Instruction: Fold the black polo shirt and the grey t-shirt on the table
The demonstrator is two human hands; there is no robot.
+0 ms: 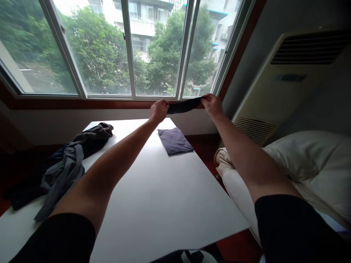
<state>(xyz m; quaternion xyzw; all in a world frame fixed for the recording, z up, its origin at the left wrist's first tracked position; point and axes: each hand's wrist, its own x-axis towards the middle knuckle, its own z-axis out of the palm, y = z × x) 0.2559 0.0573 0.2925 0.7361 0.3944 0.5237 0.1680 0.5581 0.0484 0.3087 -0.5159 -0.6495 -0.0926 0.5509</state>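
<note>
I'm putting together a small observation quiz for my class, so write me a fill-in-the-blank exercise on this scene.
The left hand and right hand hold the dark cloth up in the ____.
The table has a top coloured ____.
The crumpled clothes lie to the ____ of the folded cloth.
Missing words: air; white; left.
</note>
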